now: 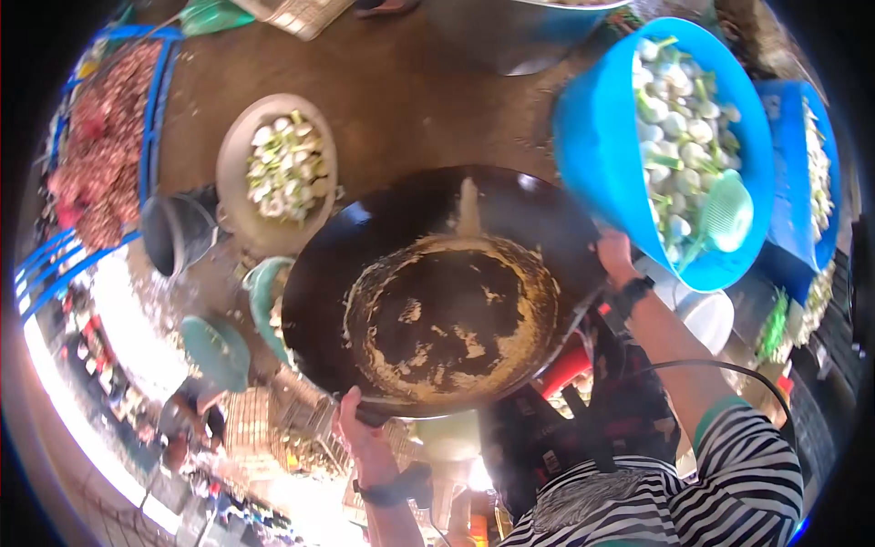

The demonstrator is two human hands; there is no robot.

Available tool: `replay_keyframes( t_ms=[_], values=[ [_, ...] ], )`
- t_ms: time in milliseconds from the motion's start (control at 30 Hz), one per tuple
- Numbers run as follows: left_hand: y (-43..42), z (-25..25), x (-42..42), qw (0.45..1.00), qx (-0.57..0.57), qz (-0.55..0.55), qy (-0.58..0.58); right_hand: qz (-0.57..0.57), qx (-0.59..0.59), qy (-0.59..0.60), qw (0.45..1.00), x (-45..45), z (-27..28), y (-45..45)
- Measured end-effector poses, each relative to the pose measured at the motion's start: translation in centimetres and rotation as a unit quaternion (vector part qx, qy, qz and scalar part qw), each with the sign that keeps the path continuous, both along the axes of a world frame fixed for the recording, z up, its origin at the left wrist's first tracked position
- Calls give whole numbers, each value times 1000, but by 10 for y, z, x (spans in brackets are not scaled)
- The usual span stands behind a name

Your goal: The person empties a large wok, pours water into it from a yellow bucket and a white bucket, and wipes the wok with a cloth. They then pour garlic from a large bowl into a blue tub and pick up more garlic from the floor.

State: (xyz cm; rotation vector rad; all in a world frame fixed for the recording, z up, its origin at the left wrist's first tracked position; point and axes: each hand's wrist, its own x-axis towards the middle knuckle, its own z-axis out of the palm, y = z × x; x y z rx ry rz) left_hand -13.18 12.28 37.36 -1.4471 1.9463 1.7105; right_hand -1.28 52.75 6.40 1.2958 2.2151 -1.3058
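Observation:
A large dark wok (310,264) spans the middle of the view, tilted so that its inside faces me. A ring of tan, crusty residue lines its bottom, and a pale streak runs up its far wall. My left hand (365,442) is closed around a dark handle on the near left rim. On the right side of the rim, my right hand (615,253) grips the wok's edge; the handle there is hidden. Just beyond my right hand stands a bright blue tub (592,137) of white bulbs with green stalks, with a light green strainer (726,211) lying on them.
A pale basin (237,150) holds more trimmed bulbs, beside a dark bucket (173,235). Reddish bulbs (109,137) lie on a blue rack at left. Another blue container (788,173) stands at far right. A large metal pot (519,36) is at the back. A person (191,410) is at lower left.

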Motion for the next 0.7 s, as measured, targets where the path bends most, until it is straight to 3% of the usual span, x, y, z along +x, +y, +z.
replay_keyframes(
  t_ms=[133, 200, 267, 333, 400, 433, 533, 567, 633, 667, 700],
  values=[
    [34, 13, -10, 999, -14, -32, 22, -82, -102, 39, 991, 35, -22, -11],
    [40, 20, -7, 997, -54, -57, 17, -237, -230, -12, 944, 51, -18, -28],
    [36, 36, -7, 997, -60, -39, 40, 12, -72, 48, 996, 65, -12, -59],
    [35, 51, -6, 995, -72, -20, 63, 17, -72, 25, 997, 67, -3, -81],
    [20, 61, 5, 990, -108, -12, 92, -218, -225, -74, 947, 34, 46, -101],
    [5, 61, 15, 982, -139, -13, 125, -238, -272, -68, 930, 39, 40, -107],
    [-29, 86, 23, 976, -140, -5, 167, -168, -235, -1, 957, 32, 46, -141],
    [-37, 95, 23, 977, -125, -1, 173, -155, -237, -15, 959, 6, 81, -147],
    [-70, 103, 33, 978, -97, 60, 173, -146, -177, -36, 973, -1, 65, -175],
    [-92, 103, 40, 977, -87, 42, 189, -149, -226, 35, 962, 5, 31, -192],
    [-106, 105, 43, 981, -68, 46, 176, -101, -183, 40, 977, -26, 69, -198]
  ],
)
